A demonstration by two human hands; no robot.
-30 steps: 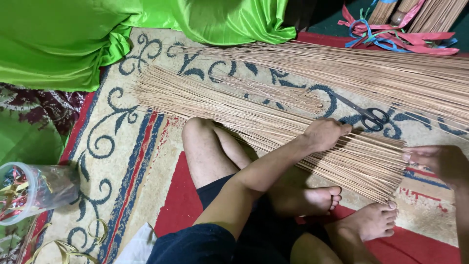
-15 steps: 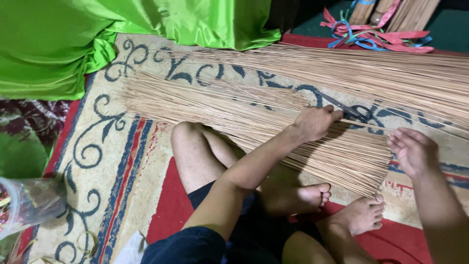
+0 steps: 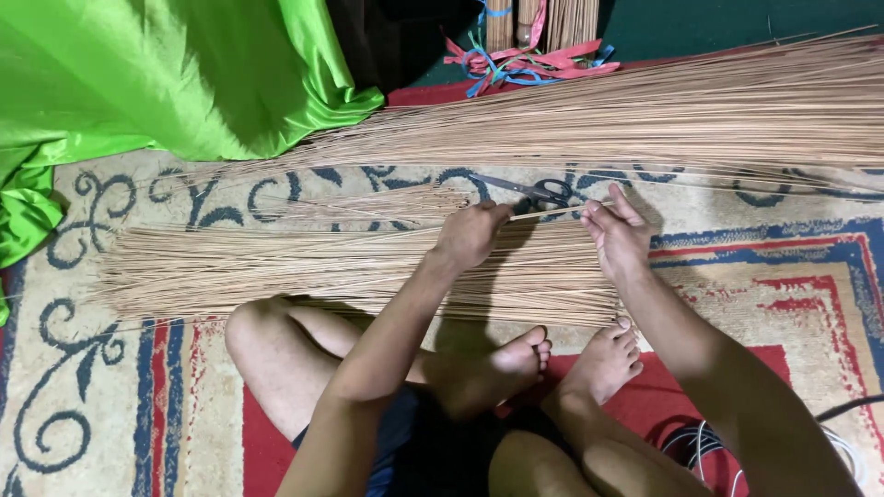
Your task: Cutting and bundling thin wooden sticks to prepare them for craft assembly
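While the person sits cross-legged on the patterned cream, blue and red rug (image 3: 110, 405), a flat bundle of thin tan palm-leaf sticks (image 3: 276, 271) lies across the rug just beyond the knees and bare feet. Taking that bundle as the landmark, the left hand (image 3: 471, 235) rests on its far edge, towards its right end, fingers curled and pressed together around a few sticks. The right hand (image 3: 615, 235) sits at the bundle's right end, fingers gathered with the thumb against them, pinching the end of a single thin stick (image 3: 564, 211) that runs between the two hands. Just beyond the bundle, between and slightly past the hands, a pair of dark-handled metal scissors (image 3: 529, 190) lies on the rug, untouched. Further beyond the bundle stretches a much larger heap of long tan sticks (image 3: 663, 115). Beyond the bundle's left end spreads a shiny bright green cloth (image 3: 157, 74). Far past the bundle, behind the large heap, lies a tangle of red, pink and blue plastic strips (image 3: 529, 63).
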